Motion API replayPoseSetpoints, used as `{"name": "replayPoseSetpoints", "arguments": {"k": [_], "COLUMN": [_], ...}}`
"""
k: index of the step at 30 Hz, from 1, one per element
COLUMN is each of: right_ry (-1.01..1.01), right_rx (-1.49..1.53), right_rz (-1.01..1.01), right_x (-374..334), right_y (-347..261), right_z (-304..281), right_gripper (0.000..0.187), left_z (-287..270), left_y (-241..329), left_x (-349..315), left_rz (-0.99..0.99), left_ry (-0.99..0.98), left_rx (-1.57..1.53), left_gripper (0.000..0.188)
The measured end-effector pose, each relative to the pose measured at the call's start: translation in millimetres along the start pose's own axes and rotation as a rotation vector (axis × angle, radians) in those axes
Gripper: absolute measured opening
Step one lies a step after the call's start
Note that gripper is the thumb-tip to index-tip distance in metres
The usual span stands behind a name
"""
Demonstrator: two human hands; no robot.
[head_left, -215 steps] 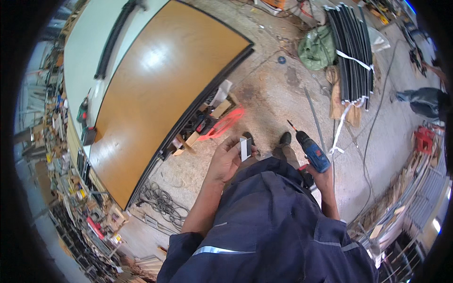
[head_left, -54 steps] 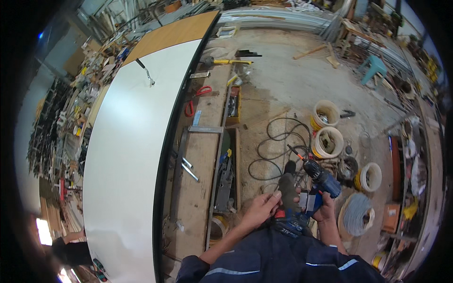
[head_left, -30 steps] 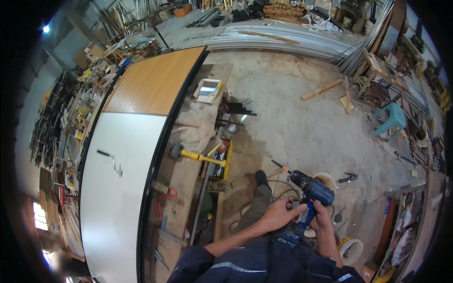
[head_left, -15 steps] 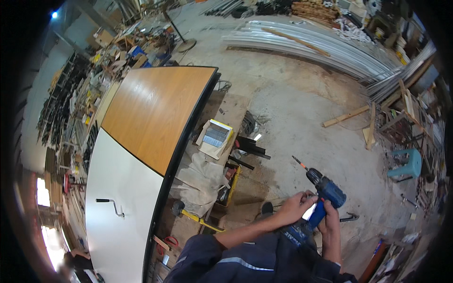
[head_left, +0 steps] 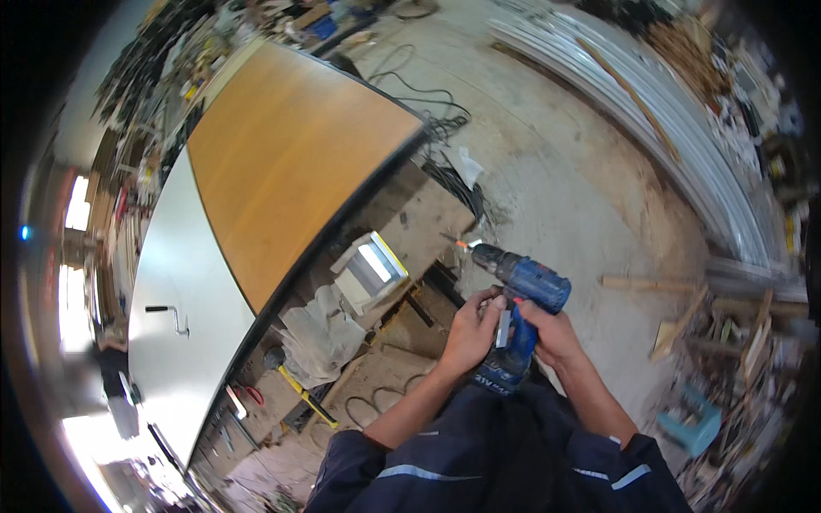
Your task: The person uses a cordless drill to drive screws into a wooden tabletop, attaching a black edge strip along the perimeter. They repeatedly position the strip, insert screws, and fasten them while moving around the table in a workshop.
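Cordless drill [head_left: 532,280], blue and black, sat in front of your waist, its bit [head_left: 462,244] pointing up and to the left. Your right hand [head_left: 550,332] was wrapped closed around its grip [head_left: 519,344]. Your left hand [head_left: 470,335], fingers curled in, pinched a small flat silver-grey piece [head_left: 503,329] just beside the grip; whether that piece touched the drill could not be made out. To your left, a pale box [head_left: 359,291] and a yellow-handled mallet [head_left: 304,392] lay near a wood-brown panel [head_left: 295,158], which met a white panel [head_left: 175,265] bearing a crank handle [head_left: 178,315].
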State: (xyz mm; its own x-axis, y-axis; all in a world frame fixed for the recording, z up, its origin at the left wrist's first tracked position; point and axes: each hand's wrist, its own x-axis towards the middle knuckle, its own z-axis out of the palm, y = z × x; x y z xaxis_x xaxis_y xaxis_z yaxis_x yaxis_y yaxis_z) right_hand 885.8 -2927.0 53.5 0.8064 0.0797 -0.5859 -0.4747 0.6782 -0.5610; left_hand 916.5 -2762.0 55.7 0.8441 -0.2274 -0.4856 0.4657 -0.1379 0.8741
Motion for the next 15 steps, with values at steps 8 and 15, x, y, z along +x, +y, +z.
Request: {"name": "replayPoseSetpoints", "arguments": {"k": [8,15], "right_ry": [-0.314,-0.486], "right_rx": [-0.159,-0.114], "right_rz": [-0.041,0.048], "right_x": [123.6,224.2], "right_y": [-78.1,-131.7], "right_z": [121.7,182.7], "right_gripper": [0.031,0.039], "left_z": [-66.3,-127.3], "left_y": [93.8,175.5], "left_x": [86.4,169.8], "left_rz": [0.235,0.199], "left_ry": [0.449,0.777], "left_rx": [-0.178,-0.105], "left_gripper": [0.028,0.032]}}
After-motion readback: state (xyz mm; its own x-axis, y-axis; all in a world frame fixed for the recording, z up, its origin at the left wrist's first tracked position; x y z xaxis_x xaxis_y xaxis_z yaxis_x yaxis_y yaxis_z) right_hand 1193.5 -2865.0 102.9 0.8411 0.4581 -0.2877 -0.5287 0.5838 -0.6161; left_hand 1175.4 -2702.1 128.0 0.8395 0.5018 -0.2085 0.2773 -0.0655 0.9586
